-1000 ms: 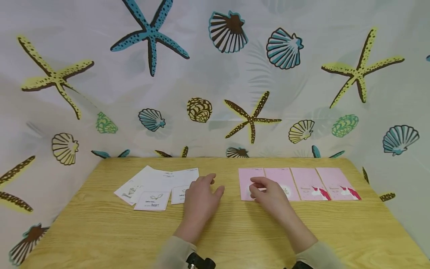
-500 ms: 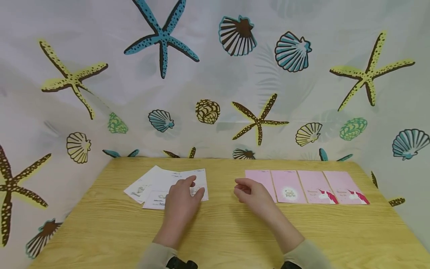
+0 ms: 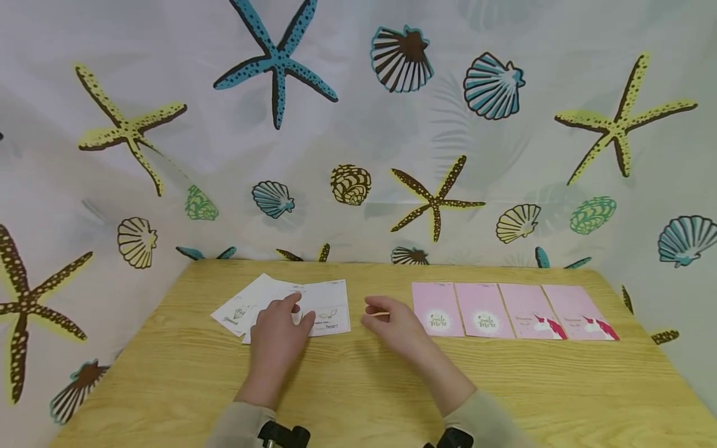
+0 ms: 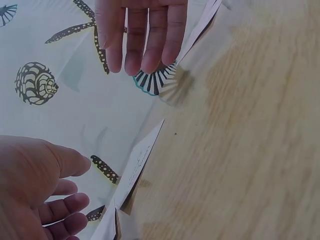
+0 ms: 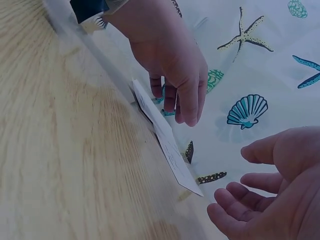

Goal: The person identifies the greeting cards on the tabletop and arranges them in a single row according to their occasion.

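My left hand [image 3: 277, 336] hovers over the white cards at the table's left, fingers loosely bent and thumb apart. It covers part of a white card with a heart caption [image 3: 330, 320]. A tilted white card [image 3: 236, 315] shows beyond its fingers. Between the two groups of cards is my right hand [image 3: 398, 326], its fingers loosely curled. In the right wrist view the right hand [image 5: 280, 190] has nothing in it. The left hand [image 4: 35, 190] likewise holds nothing in the left wrist view. Whether it touches a card cannot be told.
Right of my right hand lies a row of pink cards: two with "Smile More", such as one pink card [image 3: 437, 311], and two with a unicorn, such as another pink card [image 3: 532, 314]. The wooden table [image 3: 364, 398] meets a patterned cloth [image 3: 336, 236] behind.
Both hands have shifted left. The left now lies over the white cards, and the right has come off the pink cards, uncovering them. The head view has turned slightly left.
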Demonstrator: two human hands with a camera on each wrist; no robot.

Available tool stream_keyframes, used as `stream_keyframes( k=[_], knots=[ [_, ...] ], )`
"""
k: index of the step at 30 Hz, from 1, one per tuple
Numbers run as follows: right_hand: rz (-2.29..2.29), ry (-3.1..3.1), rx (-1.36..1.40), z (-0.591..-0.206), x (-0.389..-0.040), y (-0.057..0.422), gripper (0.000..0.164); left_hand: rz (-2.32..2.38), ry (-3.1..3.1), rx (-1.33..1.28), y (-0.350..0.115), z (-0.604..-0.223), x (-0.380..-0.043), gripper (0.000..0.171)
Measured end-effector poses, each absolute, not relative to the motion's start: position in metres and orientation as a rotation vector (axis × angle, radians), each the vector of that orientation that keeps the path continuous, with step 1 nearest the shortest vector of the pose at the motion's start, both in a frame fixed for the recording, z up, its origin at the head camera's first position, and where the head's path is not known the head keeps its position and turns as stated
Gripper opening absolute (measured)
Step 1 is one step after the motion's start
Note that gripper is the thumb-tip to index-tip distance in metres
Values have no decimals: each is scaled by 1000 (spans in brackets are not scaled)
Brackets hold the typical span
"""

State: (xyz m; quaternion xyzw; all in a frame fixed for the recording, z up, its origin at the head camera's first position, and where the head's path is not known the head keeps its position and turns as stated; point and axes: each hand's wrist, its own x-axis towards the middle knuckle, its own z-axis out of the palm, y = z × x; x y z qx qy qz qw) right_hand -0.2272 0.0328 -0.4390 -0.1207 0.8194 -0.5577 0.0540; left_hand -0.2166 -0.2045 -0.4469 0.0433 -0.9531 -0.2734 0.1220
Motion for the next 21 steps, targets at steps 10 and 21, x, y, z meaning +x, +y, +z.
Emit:
stream_keyframes(
  k=[10,21],
  knots=[
    [-1714,2422,-329,-440,-229,12,52,-760,-2813,186,-215,-456,-222,51],
    [-1797,2281,-305,-444,-232,6,58,-747,-2809,174,-217,-466,-222,50]
  ],
)
